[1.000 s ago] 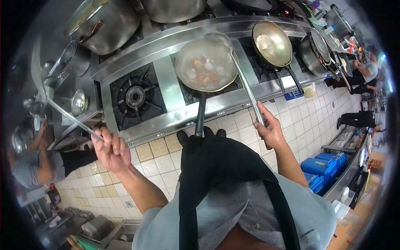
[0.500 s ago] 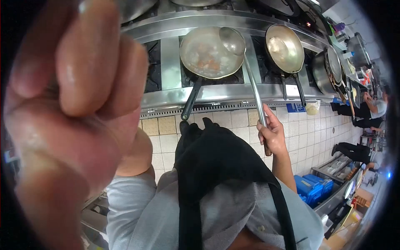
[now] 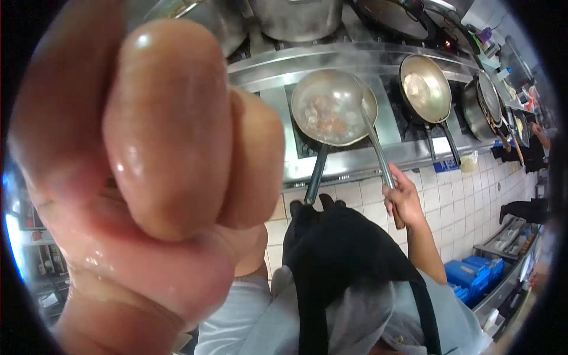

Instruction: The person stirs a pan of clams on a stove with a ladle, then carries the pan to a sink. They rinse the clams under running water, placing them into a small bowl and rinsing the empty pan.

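Observation:
My left hand (image 3: 160,165) is raised very close to the camera and fills the left of the view. Its fingers are curled in; anything inside them is hidden. My right hand (image 3: 406,200) grips the lower end of a long metal ladle (image 3: 380,148). The ladle's bowl is in a frying pan (image 3: 302,129) on the stove, over its right side. Pieces of reddish and pale food (image 3: 326,120) lie in the pan, with steam about them. The pan's black handle (image 3: 317,176) points toward me, and neither hand touches it.
A second frying pan (image 3: 441,89) with pale food stands to the right, and a stacked pot (image 3: 478,115) beyond it. Large pots (image 3: 296,18) stand behind the steel rail. Blue bins (image 3: 470,273) are at lower right. Part of another person (image 3: 529,210) shows at far right.
The view has shifted, so the stove sits lower and farther right. The ladle's bowl has dipped into the food in the pan. My left hand fills more of the view.

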Demonstrator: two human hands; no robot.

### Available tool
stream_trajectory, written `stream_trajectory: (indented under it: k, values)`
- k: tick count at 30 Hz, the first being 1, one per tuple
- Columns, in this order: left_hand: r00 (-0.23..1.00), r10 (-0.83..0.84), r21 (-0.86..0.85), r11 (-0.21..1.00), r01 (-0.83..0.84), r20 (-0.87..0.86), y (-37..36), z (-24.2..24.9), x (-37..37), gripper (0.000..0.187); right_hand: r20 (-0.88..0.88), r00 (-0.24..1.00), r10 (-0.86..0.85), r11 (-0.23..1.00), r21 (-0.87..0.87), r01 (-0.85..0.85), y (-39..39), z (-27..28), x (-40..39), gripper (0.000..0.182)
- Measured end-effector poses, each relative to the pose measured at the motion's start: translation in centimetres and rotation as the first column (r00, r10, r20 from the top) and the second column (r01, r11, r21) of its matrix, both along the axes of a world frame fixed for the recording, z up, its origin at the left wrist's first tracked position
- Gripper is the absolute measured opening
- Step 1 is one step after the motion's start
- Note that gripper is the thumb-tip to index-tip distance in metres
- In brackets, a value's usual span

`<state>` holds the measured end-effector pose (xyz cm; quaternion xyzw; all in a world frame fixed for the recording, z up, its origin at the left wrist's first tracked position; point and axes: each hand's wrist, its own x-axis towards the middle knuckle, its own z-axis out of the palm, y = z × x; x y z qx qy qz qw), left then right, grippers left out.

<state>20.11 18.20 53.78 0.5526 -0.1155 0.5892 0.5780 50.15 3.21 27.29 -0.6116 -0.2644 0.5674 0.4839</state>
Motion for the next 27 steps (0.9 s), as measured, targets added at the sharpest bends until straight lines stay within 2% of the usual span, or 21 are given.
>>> stream_trajectory:
  k: [2,5,7,9,11,13,15,17,19,21,23,25,27]
  values:
    - [1.000,0.005,-0.017,1.000,-0.005,0.020,0.3,0.1,-0.5,0.087,-0.131,0.990,-0.056,0.998,0.008,0.058,0.8,0.2,-0.9,0.065]
    - [0.999,0.014,-0.033,0.999,-0.012,0.044,1.0,0.2,-1.5,0.086,-0.203,0.972,-0.119,0.993,-0.010,0.120,0.8,1.2,-1.6,0.066]
    - [0.998,0.014,-0.041,0.999,-0.011,0.062,1.5,0.4,-2.2,0.086,-0.169,0.981,-0.094,0.995,0.008,0.096,0.2,1.6,-1.6,0.070]
    - [0.997,0.016,-0.053,0.999,-0.012,0.074,1.9,0.6,-2.8,0.085,0.155,0.988,0.004,0.999,-0.041,0.003,-0.6,3.5,-2.4,0.070]
    - [0.996,0.018,-0.068,0.998,-0.012,0.083,2.3,0.8,-3.4,0.085,0.169,0.985,-0.034,0.999,-0.001,0.035,-1.6,5.1,-3.4,0.070]
    - [0.995,0.025,-0.077,0.997,-0.018,0.095,2.8,1.0,-3.8,0.085,0.327,0.944,-0.050,0.998,-0.012,0.057,-2.6,6.7,-3.8,0.071]
    - [0.994,0.030,-0.086,0.996,-0.020,0.110,3.2,1.1,-4.3,0.084,0.358,0.931,-0.070,0.997,0.005,0.073,-3.5,9.1,-4.4,0.071]
    - [0.992,0.035,-0.093,0.995,-0.024,0.120,3.7,1.2,-4.7,0.084,0.213,0.969,-0.127,0.987,0.124,0.102,-4.8,11.0,-4.2,0.071]
    - [0.990,0.045,-0.103,0.994,-0.031,0.134,4.2,1.4,-5.3,0.083,0.073,0.994,-0.084,0.982,0.177,0.070,-6.0,14.4,-3.9,0.071]
    - [0.989,0.053,-0.107,0.994,-0.038,0.140,4.7,1.7,-5.7,0.083,-0.014,0.993,-0.120,0.966,0.231,0.120,-7.7,16.2,-3.6,0.073]
    - [0.986,0.052,-0.115,0.993,-0.035,0.155,4.8,2.0,-6.1,0.083,-0.072,0.988,-0.137,0.943,0.295,0.152,-10.0,17.7,-3.0,0.074]
    - [0.996,0.046,-0.110,0.993,-0.038,0.072,5.2,2.4,-6.4,0.072,-0.042,0.986,-0.163,0.925,0.340,0.168,-12.5,19.1,-2.4,0.076]
    - [0.994,0.067,-0.082,0.995,-0.060,0.085,5.8,2.3,-7.2,0.071,0.009,0.989,0.148,0.915,0.378,-0.140,-15.6,19.6,1.1,0.076]
